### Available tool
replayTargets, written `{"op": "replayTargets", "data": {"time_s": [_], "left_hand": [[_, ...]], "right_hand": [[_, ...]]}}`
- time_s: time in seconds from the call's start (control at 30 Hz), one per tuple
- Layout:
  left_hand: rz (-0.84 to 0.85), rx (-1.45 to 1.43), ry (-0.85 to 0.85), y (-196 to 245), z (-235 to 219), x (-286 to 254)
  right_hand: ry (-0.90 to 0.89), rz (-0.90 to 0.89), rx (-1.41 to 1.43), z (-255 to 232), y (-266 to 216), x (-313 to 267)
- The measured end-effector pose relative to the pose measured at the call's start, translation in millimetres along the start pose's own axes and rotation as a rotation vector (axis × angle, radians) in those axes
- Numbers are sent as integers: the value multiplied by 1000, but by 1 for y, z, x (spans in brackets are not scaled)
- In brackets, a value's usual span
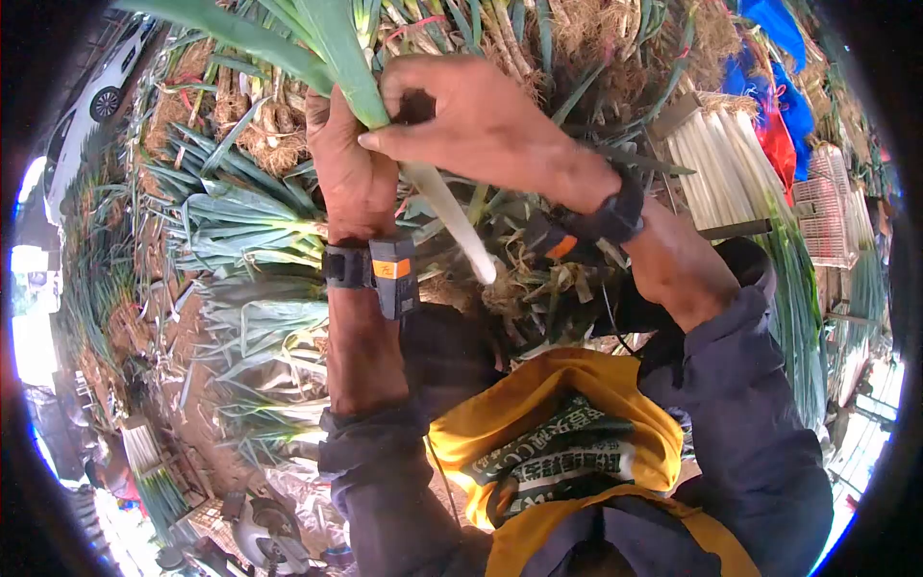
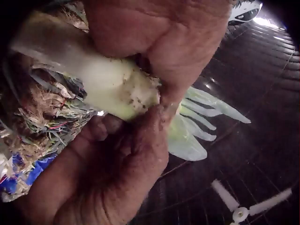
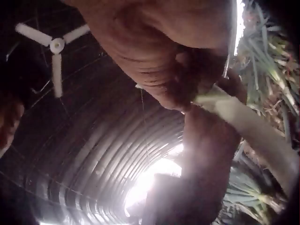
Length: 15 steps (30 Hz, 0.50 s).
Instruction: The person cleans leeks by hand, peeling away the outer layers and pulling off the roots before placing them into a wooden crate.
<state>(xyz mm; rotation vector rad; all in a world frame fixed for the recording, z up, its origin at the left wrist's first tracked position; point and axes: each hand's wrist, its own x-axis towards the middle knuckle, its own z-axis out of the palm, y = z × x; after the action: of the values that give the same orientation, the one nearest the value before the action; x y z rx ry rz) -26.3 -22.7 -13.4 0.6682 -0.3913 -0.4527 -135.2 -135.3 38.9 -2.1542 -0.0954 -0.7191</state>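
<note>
A large green onion is held up between my two hands, its white stalk slanting down towards my body and its green leaves spreading past the fingers at the top. My left hand grips it where white turns to green. The right hand pinches at the same spot with thumb and forefinger. In the left wrist view the pale stalk has brown specks near the fingers. The right wrist view shows the white stalk running down from the fingers.
Bundles of untrimmed green onions lie to the left, and rooted ones at the far side. A stack of clean white stalks stands to the right, near a red bag and a white wire basket. Trimmings lie below the hands.
</note>
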Motion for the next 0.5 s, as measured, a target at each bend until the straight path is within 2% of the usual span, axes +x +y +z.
{"op": "replayTargets", "data": {"time_s": [0.1,0.13,0.23,0.27,0.37,0.47,0.5], "left_hand": [[-103,16,27,2,2,8],[-122,22,55,2,4,9],[5,90,-70,2,7,8],[41,167,-56,7,14,9],[102,241,17,17,9,14],[119,220,66,24,-10,24],[126,211,76,28,-16,28]], "right_hand": [[76,138,6,-3,13,2],[121,63,71,-3,28,6],[23,95,116,-9,32,-3],[-54,13,199,-7,36,-11],[-5,124,613,-17,21,-38],[-100,335,782,-37,22,-63],[-132,392,753,-41,26,-67]]}}
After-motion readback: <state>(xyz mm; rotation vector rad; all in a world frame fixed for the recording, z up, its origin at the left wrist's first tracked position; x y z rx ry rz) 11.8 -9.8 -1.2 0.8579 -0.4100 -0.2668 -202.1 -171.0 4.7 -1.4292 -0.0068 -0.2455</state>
